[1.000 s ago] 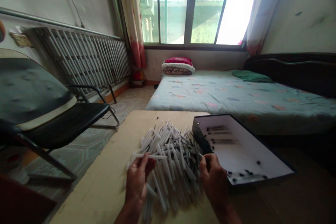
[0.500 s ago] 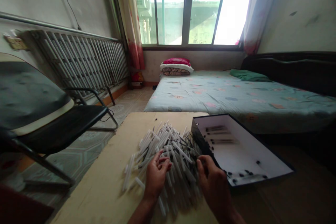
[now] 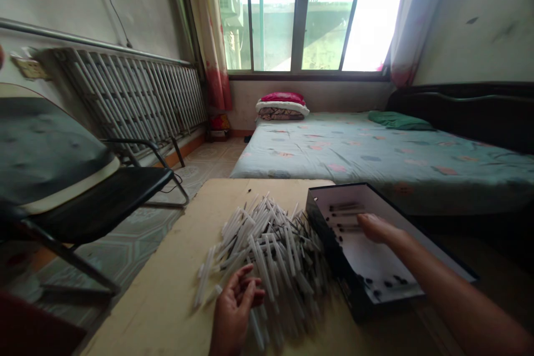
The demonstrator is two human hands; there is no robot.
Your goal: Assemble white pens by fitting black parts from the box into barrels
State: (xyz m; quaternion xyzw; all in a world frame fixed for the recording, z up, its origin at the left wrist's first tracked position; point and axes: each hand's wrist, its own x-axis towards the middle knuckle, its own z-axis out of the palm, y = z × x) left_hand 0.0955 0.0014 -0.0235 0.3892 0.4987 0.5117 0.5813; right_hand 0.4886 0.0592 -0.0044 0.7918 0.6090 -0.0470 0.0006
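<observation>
While the head cam shows the right hand [image 3: 377, 229] over in the box [image 3: 323, 228], fingers bunched by the thin sticks [image 3: 348, 228] (can't tell if it's gripping one), the left hand [image 3: 237, 303] is way nearer the loose tubes [image 3: 271, 267]; it's half open, nothing visibly pinched. That pile sits on the table [image 3: 162, 283], right of and just beyond those left fingers; most tubes point roughly windowward, lengthwise away from the person.

Two bare hands [image 3: 235, 305], a bare right forearm [image 3: 446, 283], narrower towards the wrist [image 3: 394, 238].
</observation>
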